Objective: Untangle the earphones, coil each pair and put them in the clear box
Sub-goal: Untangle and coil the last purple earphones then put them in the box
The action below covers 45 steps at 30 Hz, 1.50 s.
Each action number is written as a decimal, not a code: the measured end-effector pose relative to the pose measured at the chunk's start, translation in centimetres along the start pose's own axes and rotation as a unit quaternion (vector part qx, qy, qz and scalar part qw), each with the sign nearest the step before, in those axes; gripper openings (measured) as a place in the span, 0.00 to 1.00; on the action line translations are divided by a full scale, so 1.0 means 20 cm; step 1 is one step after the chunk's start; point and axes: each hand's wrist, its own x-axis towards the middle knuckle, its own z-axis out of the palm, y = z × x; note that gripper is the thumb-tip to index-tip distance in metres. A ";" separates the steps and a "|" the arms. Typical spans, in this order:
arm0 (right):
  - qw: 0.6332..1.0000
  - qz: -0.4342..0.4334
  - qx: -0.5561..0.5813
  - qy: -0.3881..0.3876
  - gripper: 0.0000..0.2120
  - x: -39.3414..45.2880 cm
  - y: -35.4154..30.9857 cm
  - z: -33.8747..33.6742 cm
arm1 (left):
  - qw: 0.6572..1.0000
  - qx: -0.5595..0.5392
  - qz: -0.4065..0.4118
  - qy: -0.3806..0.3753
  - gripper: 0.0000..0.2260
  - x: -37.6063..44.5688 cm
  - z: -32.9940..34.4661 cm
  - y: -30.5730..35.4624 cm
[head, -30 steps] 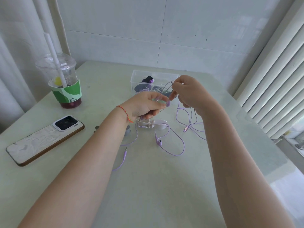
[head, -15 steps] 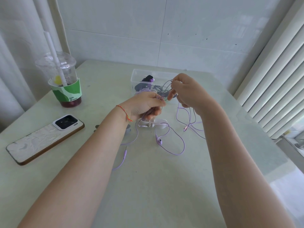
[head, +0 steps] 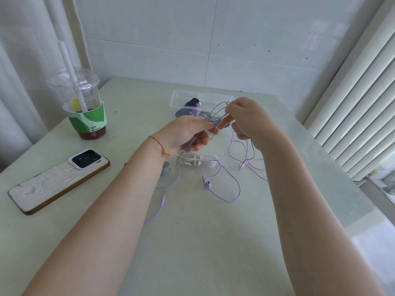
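Table: a pale green-white table [head: 192, 242] carries everything in view.
Lilac earphones: one thin lilac earphones [head: 232, 190] cord lies in loose, crossing loops in front of the hands. Its jack plug [head: 163, 197] points away from the person near the left forearm, and one earbud [head: 207, 184] rests on the table in the middle. A second free end [head: 241, 167] lies under the right wrist. The upper strands rise off the surface into both hands.
White piece: one small white plastic item [head: 197, 160] sits on the table under the hands; what it is cannot be told.
Left hand: the left hand [head: 188, 135], with a red string at the wrist, has curled fingers gripping a gathered bunch of the lilac cord.
Right hand: the right hand [head: 245, 119] pinches cord strands between thumb and fingertips, fingers curled, just beside the left fingertips.
Phone: one phone [head: 57, 181] lies face down on the left.
Clear box: one clear box [head: 181, 101] stands just behind the hands, holding dark and purple earphones [head: 192, 106], their number unclear.
Cup: one lidded drink cup [head: 83, 107] with a straw stands far left.
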 end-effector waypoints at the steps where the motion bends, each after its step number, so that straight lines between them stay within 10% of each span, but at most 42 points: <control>1: 1.000 0.001 0.019 -0.008 0.04 -0.01 -0.01 0.00 | 1.000 0.003 -0.001 0.004 0.10 0.00 0.00 0.00; 11: 0.995 -0.023 -0.031 -0.096 0.05 -0.02 0.02 -0.04 | 0.999 0.009 -0.036 0.003 0.21 0.00 0.00 0.01; 21: 0.993 -0.033 -0.084 -0.076 0.07 -0.01 0.04 -0.07 | 0.998 -0.019 -0.026 0.057 0.06 0.02 -0.04 0.00; 37: 0.981 0.045 0.128 -0.138 0.03 0.00 0.05 -0.03 | 0.999 -0.027 -0.001 0.031 0.03 -0.01 0.00 0.02; 45: 0.977 0.045 0.070 -0.197 0.03 -0.02 0.03 -0.04 | 0.985 -0.052 0.021 0.161 0.04 0.03 -0.03 0.00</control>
